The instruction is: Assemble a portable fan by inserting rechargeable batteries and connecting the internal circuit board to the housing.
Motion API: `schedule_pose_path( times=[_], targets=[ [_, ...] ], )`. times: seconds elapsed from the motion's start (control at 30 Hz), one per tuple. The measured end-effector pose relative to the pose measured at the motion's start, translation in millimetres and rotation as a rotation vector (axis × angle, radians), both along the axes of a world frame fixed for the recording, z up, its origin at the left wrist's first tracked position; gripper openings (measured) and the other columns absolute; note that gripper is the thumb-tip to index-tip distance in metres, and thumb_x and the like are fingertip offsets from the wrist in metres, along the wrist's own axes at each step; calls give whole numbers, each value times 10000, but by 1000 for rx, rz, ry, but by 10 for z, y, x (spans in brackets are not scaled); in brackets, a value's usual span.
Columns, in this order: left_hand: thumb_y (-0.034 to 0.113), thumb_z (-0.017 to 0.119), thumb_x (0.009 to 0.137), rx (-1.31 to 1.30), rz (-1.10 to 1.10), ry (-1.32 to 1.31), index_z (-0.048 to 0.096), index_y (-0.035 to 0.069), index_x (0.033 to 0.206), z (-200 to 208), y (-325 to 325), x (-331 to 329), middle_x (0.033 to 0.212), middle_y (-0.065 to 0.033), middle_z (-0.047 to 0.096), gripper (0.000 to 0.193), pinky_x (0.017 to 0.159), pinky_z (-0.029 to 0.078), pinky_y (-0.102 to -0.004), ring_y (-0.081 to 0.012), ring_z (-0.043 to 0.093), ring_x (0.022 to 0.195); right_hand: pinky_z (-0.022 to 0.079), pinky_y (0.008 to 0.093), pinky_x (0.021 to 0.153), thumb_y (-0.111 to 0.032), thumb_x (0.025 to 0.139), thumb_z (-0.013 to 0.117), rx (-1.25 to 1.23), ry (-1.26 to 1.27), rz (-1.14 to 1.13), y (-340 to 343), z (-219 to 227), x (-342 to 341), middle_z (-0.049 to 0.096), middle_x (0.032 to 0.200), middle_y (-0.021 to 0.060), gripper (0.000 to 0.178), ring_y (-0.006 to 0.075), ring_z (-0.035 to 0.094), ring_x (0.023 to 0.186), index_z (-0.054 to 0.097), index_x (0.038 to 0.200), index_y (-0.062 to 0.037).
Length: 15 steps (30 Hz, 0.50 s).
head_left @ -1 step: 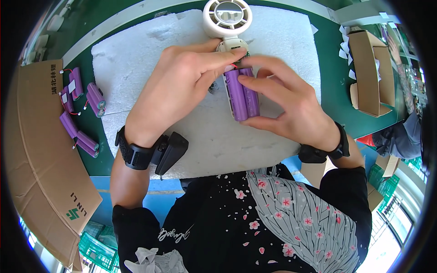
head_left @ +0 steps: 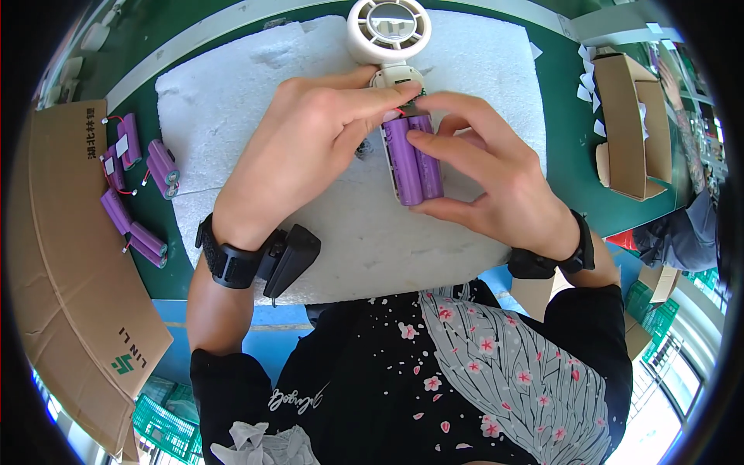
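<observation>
A cream handheld fan [head_left: 390,53] with a round grille lies at the far side of the white foam sheet, its handle opened toward me and a bit of green circuit board showing. My left hand [head_left: 310,136] is closed in a pinch at the fan's neck, at a thin red wire [head_left: 400,113]; what sits between the fingertips is mostly hidden. Just below, a purple two-cell battery pack [head_left: 415,163] rests in or over the opened handle. Thumb and fingers of my right hand [head_left: 488,159] grip the pack from its right side.
White foam sheet [head_left: 480,256] covers the green table [head_left: 562,139]. Several purple battery packs [head_left: 161,167] with wires lie at left beside a large cardboard box [head_left: 70,256]. An open cardboard box [head_left: 620,128] and white paper scraps stand at right. A person's arm [head_left: 690,147] shows far right.
Almost nothing differs. The fan and battery pack have shifted very slightly to the right, along with my right hand; both grips look the same.
</observation>
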<state>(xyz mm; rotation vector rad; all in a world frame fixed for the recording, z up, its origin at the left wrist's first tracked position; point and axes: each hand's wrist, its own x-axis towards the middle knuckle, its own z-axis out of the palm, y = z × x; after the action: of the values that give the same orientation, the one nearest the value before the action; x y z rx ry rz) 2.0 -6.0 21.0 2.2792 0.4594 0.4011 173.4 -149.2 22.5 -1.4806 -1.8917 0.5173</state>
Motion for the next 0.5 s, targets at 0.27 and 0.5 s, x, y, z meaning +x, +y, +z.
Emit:
schedule_pose_path(
  times=[0.27,0.5],
  targets=[
    [-35,607,857,32,-27,-69,667,88,1189,-42,-5,-35,1101,-219,666,359,722,537,-301,-289,695,808,556,329,752,10,574,843,40,-87,-13,-55,4,-49,570,1271,171,436,260,623,904,647,963,-2],
    [37,715,814,-162,15,-64,694,85,1156,-87,7,-16,928,-107,713,346,630,490,-240,-110,563,625,557,324,735,46,594,825,10,-40,-71,-38,-32,-114,546,1264,167,431,255,623,888,594,952,-27]
  ],
)
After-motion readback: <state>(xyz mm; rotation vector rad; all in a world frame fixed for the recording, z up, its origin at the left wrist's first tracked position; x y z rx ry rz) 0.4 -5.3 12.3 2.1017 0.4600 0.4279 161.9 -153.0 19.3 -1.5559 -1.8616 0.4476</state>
